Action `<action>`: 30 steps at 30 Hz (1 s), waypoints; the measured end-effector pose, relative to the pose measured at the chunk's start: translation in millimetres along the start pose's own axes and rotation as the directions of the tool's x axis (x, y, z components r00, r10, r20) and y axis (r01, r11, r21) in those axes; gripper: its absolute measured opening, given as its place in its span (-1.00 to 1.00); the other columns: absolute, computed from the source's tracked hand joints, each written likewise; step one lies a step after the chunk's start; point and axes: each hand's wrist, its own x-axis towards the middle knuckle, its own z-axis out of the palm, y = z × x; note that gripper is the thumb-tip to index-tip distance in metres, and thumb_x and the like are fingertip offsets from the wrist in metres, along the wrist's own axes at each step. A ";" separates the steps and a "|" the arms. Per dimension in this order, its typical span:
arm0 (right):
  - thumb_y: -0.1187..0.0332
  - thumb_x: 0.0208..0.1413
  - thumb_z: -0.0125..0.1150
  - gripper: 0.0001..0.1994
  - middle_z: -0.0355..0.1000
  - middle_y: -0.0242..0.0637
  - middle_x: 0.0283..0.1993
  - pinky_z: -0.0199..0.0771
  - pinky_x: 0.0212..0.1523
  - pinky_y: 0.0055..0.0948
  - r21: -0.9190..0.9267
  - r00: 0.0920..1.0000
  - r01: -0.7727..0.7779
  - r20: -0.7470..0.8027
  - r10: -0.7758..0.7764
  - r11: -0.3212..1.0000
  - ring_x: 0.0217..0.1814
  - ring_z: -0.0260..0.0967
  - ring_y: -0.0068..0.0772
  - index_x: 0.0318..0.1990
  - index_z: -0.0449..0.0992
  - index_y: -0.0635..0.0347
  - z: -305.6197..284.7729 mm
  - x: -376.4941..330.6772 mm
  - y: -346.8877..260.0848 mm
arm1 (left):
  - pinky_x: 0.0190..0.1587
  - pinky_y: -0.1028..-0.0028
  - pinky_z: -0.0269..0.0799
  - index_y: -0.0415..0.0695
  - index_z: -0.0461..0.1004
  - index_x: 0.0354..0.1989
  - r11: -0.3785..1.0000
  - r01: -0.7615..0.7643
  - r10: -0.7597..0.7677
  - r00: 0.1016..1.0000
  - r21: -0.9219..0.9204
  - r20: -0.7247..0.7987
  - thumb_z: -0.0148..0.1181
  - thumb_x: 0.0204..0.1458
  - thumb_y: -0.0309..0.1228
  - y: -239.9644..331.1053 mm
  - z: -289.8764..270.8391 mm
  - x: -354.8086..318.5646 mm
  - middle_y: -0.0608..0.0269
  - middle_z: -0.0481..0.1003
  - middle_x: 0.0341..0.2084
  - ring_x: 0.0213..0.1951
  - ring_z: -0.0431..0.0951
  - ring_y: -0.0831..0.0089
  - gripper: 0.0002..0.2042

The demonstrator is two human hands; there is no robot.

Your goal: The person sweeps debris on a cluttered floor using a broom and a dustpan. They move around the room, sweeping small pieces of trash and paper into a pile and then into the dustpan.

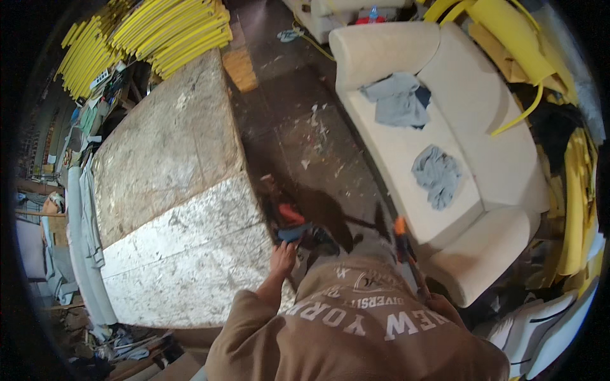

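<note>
My left hand is beside the worktable's right edge, its fingers curled at a dark blue object. A red piece lies just beyond that object; shadow hides their exact kinds. On the other side of my body, my right hand is low by the sofa's near arm, closed around the lower end of a long dark tool with an orange tip. The tool points away from me, and my sleeve partly covers that hand.
To the left stands a large worn worktable. A cream sofa with two grey cloths is at the right. Scraps litter the dark floor between them. Yellow foam strips are stacked at the far left.
</note>
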 end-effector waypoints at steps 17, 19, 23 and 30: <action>0.20 -0.09 0.01 -0.77 0.24 -0.27 -0.56 0.21 -0.51 -0.23 0.791 0.982 -0.097 0.174 -0.070 0.604 -0.58 0.19 -0.31 -0.52 0.33 0.19 111.3 262.3 -93.2 | -0.39 0.15 0.22 -0.17 0.30 -0.41 0.911 0.194 -0.246 0.964 -0.363 -0.102 0.00 -0.08 -0.41 -1.2 -24.1 26.7 -0.04 0.34 -0.46 -0.41 0.33 -0.05 -0.89; 0.29 -0.13 0.05 -0.86 0.22 -0.29 -0.56 0.15 -0.54 -0.27 0.954 0.966 0.064 0.014 -0.257 0.293 -0.57 0.14 -0.36 -0.54 0.32 0.13 113.6 234.4 -197.4 | -0.40 0.15 0.23 -0.17 0.30 -0.42 0.911 0.209 -0.274 0.951 -0.356 -0.142 0.02 -0.09 -0.42 -12.1 -35.0 32.6 -0.04 0.34 -0.47 -0.42 0.33 -0.06 -0.89; 0.42 -0.14 0.08 -0.90 0.15 -0.38 -0.62 0.06 -0.62 -0.44 0.785 0.981 -0.185 0.108 0.163 0.591 -0.63 0.07 -0.47 -0.48 0.28 0.04 92.5 284.1 -351.6 | -0.41 0.14 0.21 -0.16 0.30 -0.43 0.933 0.147 -0.222 0.954 -0.329 -0.202 0.05 -0.12 -0.45 -18.0 -70.6 87.6 -0.04 0.34 -0.51 -0.43 0.32 -0.06 -0.90; 0.30 -0.01 -0.07 -0.65 0.16 -0.29 -0.83 0.28 -0.64 -0.40 0.665 0.982 -0.005 0.143 -0.121 0.747 -0.70 0.23 -0.39 -0.78 0.24 0.22 20.3 247.4 -439.6 | -0.43 0.18 0.17 -0.15 0.29 -0.44 0.983 -0.114 0.071 0.958 -0.144 -0.278 0.04 -0.13 -0.48 -63.2 -109.9 223.1 0.05 0.33 -0.50 -0.48 0.31 0.02 -0.91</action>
